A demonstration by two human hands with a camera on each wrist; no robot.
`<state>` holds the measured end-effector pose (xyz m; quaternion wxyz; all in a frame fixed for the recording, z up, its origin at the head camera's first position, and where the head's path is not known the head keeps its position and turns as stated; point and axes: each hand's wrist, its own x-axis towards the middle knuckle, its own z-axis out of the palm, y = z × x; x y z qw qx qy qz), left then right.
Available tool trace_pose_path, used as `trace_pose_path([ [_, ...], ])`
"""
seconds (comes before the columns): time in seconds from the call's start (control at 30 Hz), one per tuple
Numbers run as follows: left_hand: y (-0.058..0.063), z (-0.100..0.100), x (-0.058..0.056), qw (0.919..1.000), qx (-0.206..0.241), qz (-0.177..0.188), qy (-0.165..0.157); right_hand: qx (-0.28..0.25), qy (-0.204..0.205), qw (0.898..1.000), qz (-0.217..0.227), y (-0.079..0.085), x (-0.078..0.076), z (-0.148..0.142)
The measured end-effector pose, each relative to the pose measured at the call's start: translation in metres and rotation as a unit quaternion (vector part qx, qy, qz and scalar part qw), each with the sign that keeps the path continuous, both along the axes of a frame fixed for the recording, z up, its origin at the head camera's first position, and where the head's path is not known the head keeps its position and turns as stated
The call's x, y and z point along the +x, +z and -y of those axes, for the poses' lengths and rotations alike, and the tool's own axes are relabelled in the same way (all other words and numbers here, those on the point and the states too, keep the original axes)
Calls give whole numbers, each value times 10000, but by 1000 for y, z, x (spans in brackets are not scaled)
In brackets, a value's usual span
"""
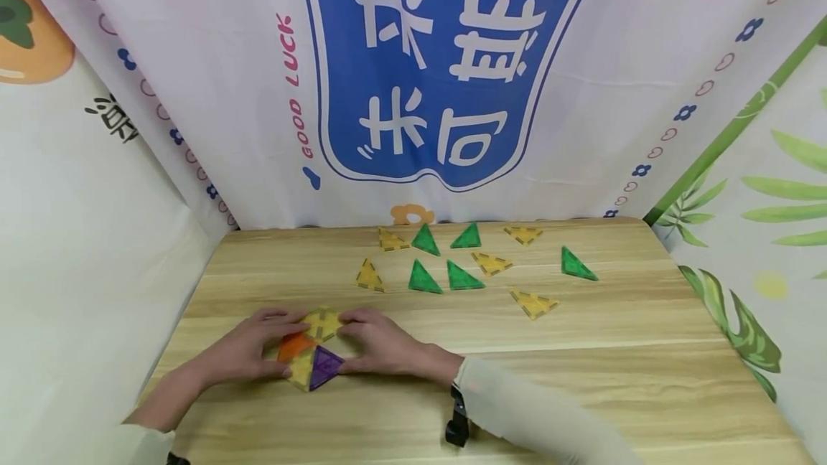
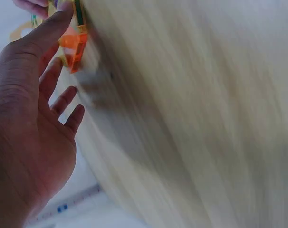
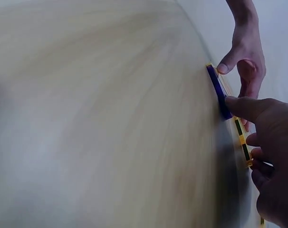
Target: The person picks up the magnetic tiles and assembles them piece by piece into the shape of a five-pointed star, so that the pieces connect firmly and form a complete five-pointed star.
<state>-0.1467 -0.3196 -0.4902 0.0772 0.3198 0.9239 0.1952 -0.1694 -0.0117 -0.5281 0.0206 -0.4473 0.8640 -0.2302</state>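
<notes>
Towards nine o'clock on the table [image 1: 581,407], we saw the left hand [image 1: 240,350] and the right hand [image 1: 386,343] gripping the tile cluster [image 1: 311,351] by its edges; uneven squeezing, we judged, could fold its joints.

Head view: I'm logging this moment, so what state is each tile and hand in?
Left hand: holding the tile cluster by its left side
Right hand: holding its right side
Tile cluster: assembled, between both hands
Orange tile: in the cluster
Purple tile: in the cluster
Five green tiles: loose on the table
Five other yellow tiles: loose on the table
</notes>
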Motion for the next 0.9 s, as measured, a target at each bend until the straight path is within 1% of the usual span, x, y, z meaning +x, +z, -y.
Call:
trace_pose_path([
  [0.1,5,13,-1,9999,-66,-79,13,124,-4,9999,56,1,0,17],
  [0.2,9,25,-2,9998,-171,-71,40,238,-13,9997,48,2,0,34],
  [0.33,10,40,-5,9994,-304,75,145,303,-27,9995,-47,0,-1,54],
  [0.43,10,50,-8,9989,-422,67,180,304,-35,9995,-121,-2,-3,68],
  [0.57,12,61,-10,9981,-582,-30,178,392,-67,9990,-185,1,-3,84],
  [0.73,10,72,-10,9982,-571,-112,163,513,-199,9984,-113,2,-1,95],
  [0.9,8,75,-12,9984,-480,-290,49,546,-202,9983,19,5,-3,96],
])
